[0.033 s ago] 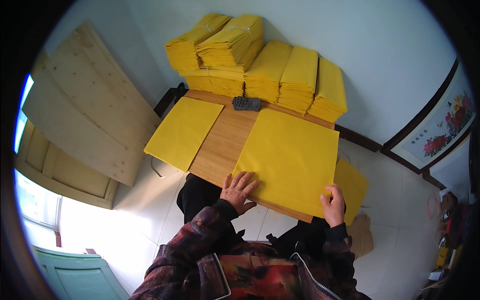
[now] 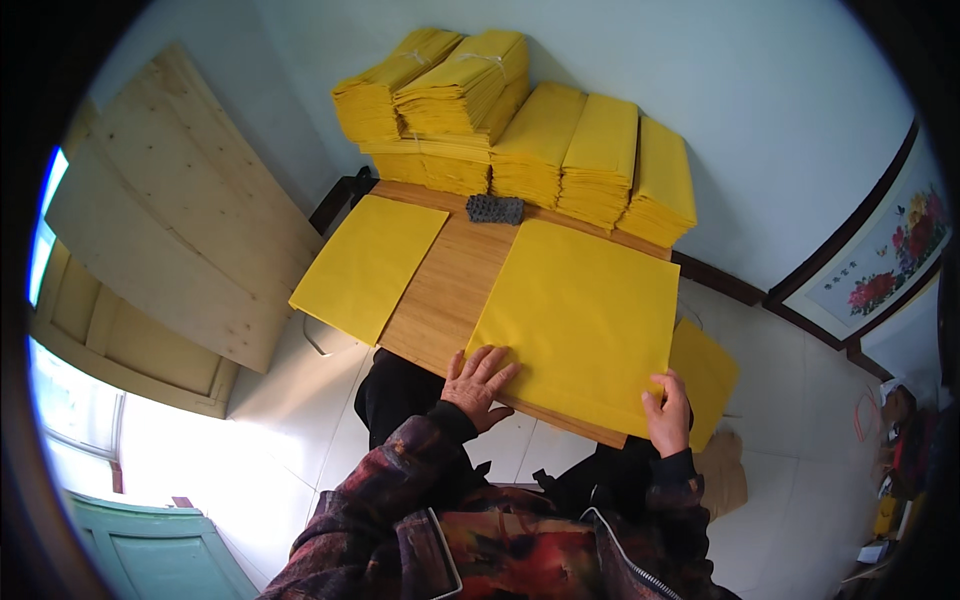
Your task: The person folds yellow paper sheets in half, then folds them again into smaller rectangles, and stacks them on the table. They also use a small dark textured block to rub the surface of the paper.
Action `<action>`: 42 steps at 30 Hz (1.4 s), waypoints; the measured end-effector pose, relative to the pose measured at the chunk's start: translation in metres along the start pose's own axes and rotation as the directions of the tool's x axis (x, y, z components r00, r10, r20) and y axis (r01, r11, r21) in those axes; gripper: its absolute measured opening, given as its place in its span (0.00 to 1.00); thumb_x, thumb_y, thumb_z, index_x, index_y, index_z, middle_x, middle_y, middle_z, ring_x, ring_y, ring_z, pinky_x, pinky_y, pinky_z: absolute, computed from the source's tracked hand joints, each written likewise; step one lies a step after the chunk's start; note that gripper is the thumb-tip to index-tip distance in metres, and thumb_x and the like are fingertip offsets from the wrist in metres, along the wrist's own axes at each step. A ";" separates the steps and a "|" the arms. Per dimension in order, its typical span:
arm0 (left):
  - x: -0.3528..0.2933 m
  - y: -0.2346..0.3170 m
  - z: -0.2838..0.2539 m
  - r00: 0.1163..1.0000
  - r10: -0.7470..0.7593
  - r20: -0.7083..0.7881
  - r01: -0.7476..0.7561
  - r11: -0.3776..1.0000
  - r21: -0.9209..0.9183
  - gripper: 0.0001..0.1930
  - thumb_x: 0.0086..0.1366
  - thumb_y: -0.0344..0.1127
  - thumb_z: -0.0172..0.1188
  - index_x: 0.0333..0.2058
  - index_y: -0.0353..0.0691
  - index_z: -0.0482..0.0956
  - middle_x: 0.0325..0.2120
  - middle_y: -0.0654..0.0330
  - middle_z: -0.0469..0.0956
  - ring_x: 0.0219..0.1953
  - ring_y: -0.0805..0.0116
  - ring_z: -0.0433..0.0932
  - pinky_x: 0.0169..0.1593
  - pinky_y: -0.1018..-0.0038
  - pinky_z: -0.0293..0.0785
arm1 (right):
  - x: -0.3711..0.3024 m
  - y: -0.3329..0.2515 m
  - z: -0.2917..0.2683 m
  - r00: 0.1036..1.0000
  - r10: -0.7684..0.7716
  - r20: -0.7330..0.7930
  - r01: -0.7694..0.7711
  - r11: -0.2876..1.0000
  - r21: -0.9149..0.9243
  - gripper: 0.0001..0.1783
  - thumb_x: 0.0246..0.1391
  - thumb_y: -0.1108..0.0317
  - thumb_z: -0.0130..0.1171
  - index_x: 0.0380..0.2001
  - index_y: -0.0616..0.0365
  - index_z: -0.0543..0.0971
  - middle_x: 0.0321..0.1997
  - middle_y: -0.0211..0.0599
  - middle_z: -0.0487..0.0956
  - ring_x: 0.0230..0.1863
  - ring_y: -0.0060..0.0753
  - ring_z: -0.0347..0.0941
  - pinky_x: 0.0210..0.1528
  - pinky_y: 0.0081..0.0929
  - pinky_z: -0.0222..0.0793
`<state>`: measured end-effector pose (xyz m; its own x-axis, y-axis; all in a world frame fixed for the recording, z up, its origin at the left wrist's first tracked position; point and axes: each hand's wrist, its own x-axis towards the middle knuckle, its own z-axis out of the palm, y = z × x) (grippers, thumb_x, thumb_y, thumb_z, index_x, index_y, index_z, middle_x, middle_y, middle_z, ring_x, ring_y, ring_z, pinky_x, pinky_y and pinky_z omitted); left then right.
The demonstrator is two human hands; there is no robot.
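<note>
Yellow paper sheet lengthwise away, left hand flat, right hand at corner

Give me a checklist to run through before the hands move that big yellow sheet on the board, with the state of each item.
1. Left hand flat on the near left corner of the large yellow paper sheet: ok.
2. Right hand gripping the sheet's near right corner, fingers on top: ok.
3. Sheet fully supported by the wooden board: not ok, its right edge runs past the board.
4. Smaller yellow paper sheet apart from the large one: ok, bare wood shows between them.
5. Dark grey ridged block off both sheets: ok.
6. Stacks of yellow paper bundles steady at the far edge: cannot tell.
</note>
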<state>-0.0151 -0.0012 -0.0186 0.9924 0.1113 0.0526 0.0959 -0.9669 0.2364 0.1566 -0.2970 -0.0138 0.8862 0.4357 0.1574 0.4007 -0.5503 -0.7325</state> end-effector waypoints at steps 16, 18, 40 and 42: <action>0.187 -0.100 -0.049 0.973 -0.193 -0.129 0.179 0.977 -0.117 0.29 0.58 0.38 0.58 0.59 0.50 0.63 0.64 0.60 0.57 0.54 0.52 0.71 0.54 0.52 0.66 | 0.000 0.013 0.009 0.992 0.111 -0.055 -0.098 0.975 0.201 0.13 0.52 0.74 0.56 0.42 0.62 0.72 0.58 0.48 0.70 0.55 0.42 0.70 0.52 0.30 0.66; 0.225 -0.116 -0.045 0.962 -0.266 -0.059 0.263 0.963 -0.052 0.29 0.58 0.36 0.58 0.60 0.52 0.62 0.64 0.61 0.56 0.55 0.52 0.70 0.55 0.51 0.65 | 0.001 0.012 0.010 0.996 0.068 -0.053 -0.060 0.988 0.145 0.13 0.52 0.76 0.55 0.43 0.63 0.72 0.61 0.44 0.67 0.49 0.30 0.70 0.47 0.25 0.67; 0.245 -0.169 -0.055 0.982 -0.033 -0.186 0.087 0.953 0.289 0.11 0.57 0.26 0.50 0.37 0.50 0.74 0.38 0.65 0.73 0.44 0.60 0.73 0.46 0.61 0.60 | 0.002 -0.008 0.004 0.984 0.176 0.007 -0.172 0.951 0.259 0.15 0.47 0.75 0.54 0.41 0.64 0.72 0.60 0.54 0.66 0.62 0.46 0.62 0.62 0.34 0.56; 0.242 -0.174 -0.062 0.992 -0.046 -0.121 0.084 0.940 0.330 0.11 0.57 0.25 0.50 0.36 0.50 0.74 0.37 0.64 0.73 0.44 0.59 0.73 0.46 0.61 0.60 | 0.002 -0.009 0.005 0.987 0.158 0.015 -0.156 0.953 0.259 0.15 0.47 0.78 0.51 0.42 0.64 0.71 0.63 0.52 0.64 0.62 0.42 0.61 0.63 0.31 0.55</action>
<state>0.2034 0.2082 0.0130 0.9702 0.1827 0.1590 0.1990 -0.9756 -0.0930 0.1536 -0.2875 -0.0100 0.9347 0.3541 0.0300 0.1834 -0.4083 -0.8942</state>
